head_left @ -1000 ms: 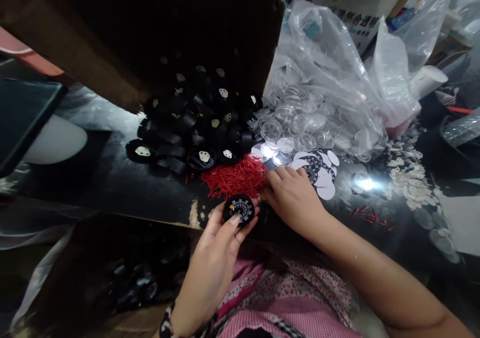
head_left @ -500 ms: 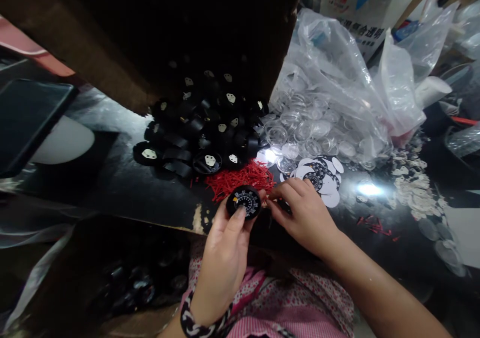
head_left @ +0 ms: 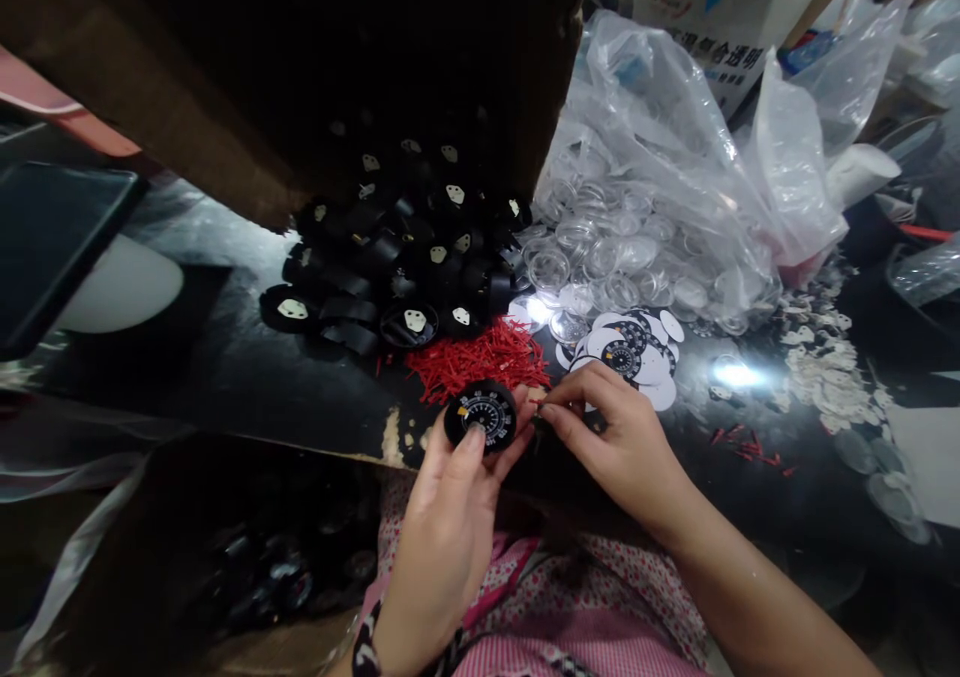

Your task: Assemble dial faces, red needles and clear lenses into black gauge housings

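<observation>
My left hand (head_left: 454, 482) is closed around a small round black gauge (head_left: 480, 419), thumb on its dial face of white numbers and a yellow mark. Close to its right, the thumb and forefinger of my right hand (head_left: 604, 427) pinch a small red pointer (head_left: 535, 403), mostly covered by the fingertips. Just beyond the gauge lies a heap of red pointers (head_left: 480, 357). Printed dial discs (head_left: 622, 357), some face up and some white side up, are spread behind my right hand.
Black gauge housings (head_left: 375, 267) pile up at the mouth of a cardboard box (head_left: 195, 127). Clear round covers (head_left: 600, 247) spill from a plastic bag (head_left: 667, 107). Small metal plates (head_left: 821, 357) and several loose red pointers (head_left: 750, 449) lie right. A dark tablet-like screen (head_left: 60, 237) stands left.
My right thumb and forefinger have drawn together, and the red tip between them shows more clearly. The gauge has shifted slightly left and down in the picture.
</observation>
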A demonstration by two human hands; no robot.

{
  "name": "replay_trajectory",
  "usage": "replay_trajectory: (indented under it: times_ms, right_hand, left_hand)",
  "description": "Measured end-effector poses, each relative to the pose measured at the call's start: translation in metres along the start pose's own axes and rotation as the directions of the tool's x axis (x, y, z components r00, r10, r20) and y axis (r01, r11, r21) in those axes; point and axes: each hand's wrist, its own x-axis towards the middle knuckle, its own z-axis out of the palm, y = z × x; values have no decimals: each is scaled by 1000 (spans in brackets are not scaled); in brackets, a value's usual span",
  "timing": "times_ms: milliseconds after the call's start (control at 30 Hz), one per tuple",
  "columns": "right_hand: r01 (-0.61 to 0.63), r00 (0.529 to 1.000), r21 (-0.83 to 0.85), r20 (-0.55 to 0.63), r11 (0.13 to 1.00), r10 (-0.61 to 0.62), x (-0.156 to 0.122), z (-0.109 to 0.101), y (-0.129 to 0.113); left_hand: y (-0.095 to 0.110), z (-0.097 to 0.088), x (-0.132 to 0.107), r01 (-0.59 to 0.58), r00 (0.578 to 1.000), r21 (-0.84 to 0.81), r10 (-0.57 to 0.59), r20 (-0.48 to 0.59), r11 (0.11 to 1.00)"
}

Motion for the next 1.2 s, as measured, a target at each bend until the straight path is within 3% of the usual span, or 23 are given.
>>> replay_trajectory:
  times_ms: [200, 333, 467, 533, 700, 800, 933, 1200]
  right_hand:
    - [71, 997, -297, 35, 952, -64, -6, 1, 1]
    - [91, 994, -322, -25, 942, -104, -9, 1, 0]
    - [110, 993, -355, 5, 928, -116, -11, -1, -3]
    - [88, 996, -305, 17, 948, -86, -11, -3, -5]
    - [32, 999, 32, 28, 999, -33, -9, -5, -13]
    - [5, 999, -69, 39, 998, -3, -8, -4, -16]
    - [5, 997, -163, 78, 987, 8, -6, -4, -16]
    - [-2, 997, -7, 71, 1000, 2, -10, -7, -17]
  left_hand:
    - [-3, -1, 1, 119, 991, -57, -115, 64, 991]
    - [-2, -2, 3, 93, 996, -53, -92, 24, 994]
    - [0, 0, 2, 70, 997, -10, -70, -23, 997]
    - [1, 1, 3, 43, 999, 20, -42, -25, 999]
    - [-3, 3, 11, 6, 999, 131, 0, -45, 991]
    - [-11, 2, 13, 26, 1000, 241, -25, -6, 970]
    - [-15, -1, 11, -60, 997, 380, 40, 60, 923]
    - [-3, 3, 2, -118, 992, 438, 86, 92, 891]
